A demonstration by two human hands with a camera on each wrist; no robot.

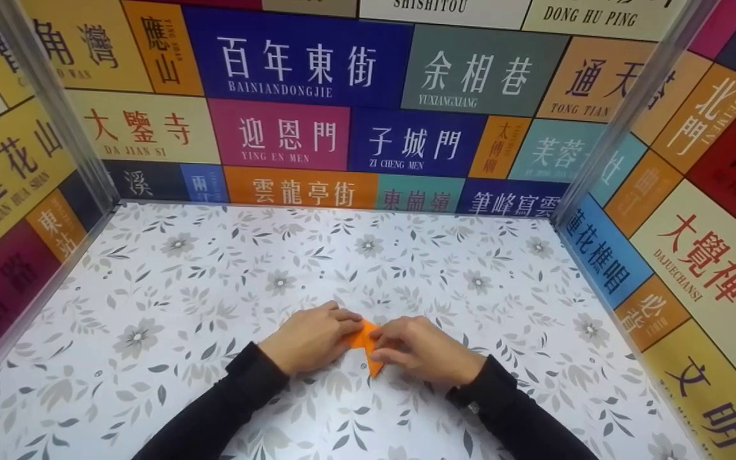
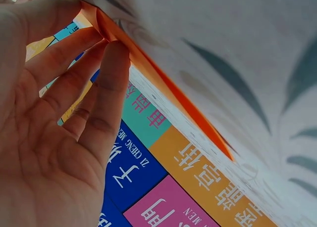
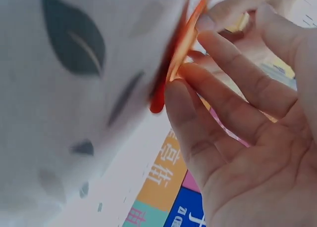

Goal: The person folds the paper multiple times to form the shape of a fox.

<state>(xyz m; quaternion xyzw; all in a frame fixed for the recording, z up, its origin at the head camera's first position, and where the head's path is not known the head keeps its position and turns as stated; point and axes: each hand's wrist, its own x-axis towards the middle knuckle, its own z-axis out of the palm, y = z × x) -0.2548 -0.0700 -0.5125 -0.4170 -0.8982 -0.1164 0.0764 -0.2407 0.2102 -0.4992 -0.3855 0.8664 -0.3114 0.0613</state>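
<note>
A small folded piece of orange paper lies on the flower-patterned tabletop between the two hands. My left hand holds its left side, with the thumb and fingertips on the paper in the left wrist view. From the right, my right hand reaches over the sheet. Its fingertips press along the paper's edge in the right wrist view, while the thumb stands apart from them. A pointed orange corner extends towards the near side, below the right thumb in the head view. Both hands cover parts of the paper.
The white tabletop has grey flowers and leaves printed on it. Panels with colourful printed signs rise at the back and both sides. Clear posts stand at the back corners. Black sleeves cover both forearms.
</note>
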